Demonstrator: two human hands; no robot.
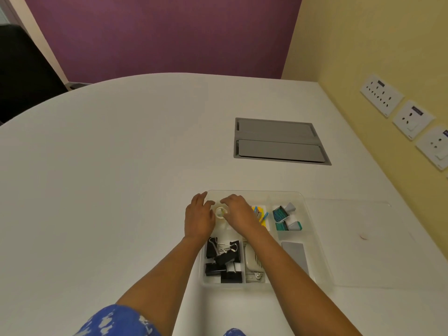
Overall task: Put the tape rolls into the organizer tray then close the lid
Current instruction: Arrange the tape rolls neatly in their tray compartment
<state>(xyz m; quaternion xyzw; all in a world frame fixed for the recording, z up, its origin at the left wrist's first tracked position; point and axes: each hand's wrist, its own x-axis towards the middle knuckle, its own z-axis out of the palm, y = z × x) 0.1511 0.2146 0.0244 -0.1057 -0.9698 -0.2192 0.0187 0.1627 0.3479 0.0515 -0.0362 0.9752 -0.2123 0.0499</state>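
A clear plastic organizer tray (288, 195) lies on the white table, split into compartments. A small roll of clear tape (220, 212) sits in the tray's far left compartment, between my two hands. My left hand (198, 217) is at the roll's left side with fingers apart, touching or nearly touching it. My right hand (238, 212) curls over the roll from the right, fingertips on it. The clear lid (363, 241) lies flat on the table to the right of the tray.
Other compartments hold black binder clips (224, 259), a stapler (252, 263), yellow notes with clips (260, 215), teal and grey staple boxes (287, 219) and a grey card (294, 253). A grey cable hatch (278, 141) is set in the table behind. Wall sockets (412, 117) are on the right.
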